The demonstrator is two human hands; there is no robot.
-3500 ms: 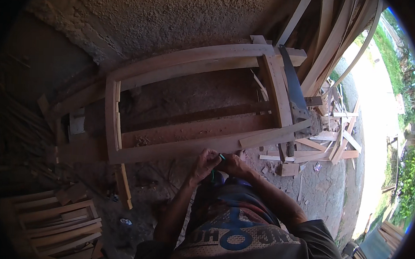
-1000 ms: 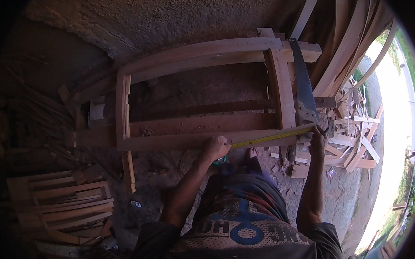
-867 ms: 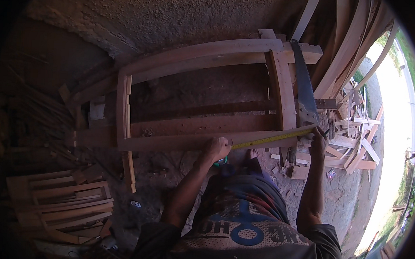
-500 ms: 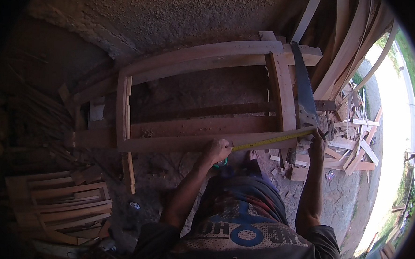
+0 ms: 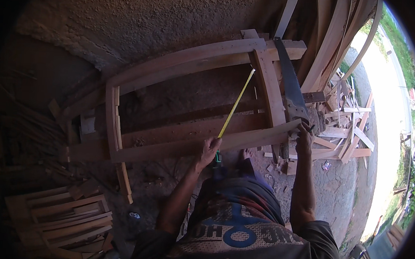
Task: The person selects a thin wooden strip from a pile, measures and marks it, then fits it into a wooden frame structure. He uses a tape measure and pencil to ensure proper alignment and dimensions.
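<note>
My left hand point(image 5: 209, 151) is closed around a tape measure point(image 5: 218, 157) with a green case, beside the near rail. Its yellow blade point(image 5: 235, 103) reaches out over the opening of a wooden frame point(image 5: 272, 88), its free end close to the right crosspiece. My right hand point(image 5: 304, 138) grips the right end of the near wooden rail point(image 5: 244, 140), which slants upward there. A small dark tip sticks out beside those fingers; its kind is unclear. Just beyond that hand, a handsaw point(image 5: 292, 82) lies across the frame's right side.
Long boards point(image 5: 331, 42) lean at the back right. Wood offcuts point(image 5: 353, 132) are heaped on the floor at right. Slatted wooden pieces point(image 5: 67, 216) lie at lower left. A rough wall point(image 5: 166, 24) stands behind the frame, and a narrow strip point(image 5: 124, 183) juts out below its left end.
The tape blade has left the near rail and swung away over the frame opening. My right hand has let go of the blade's end and holds the rail end, now raised. The view shifted slightly.
</note>
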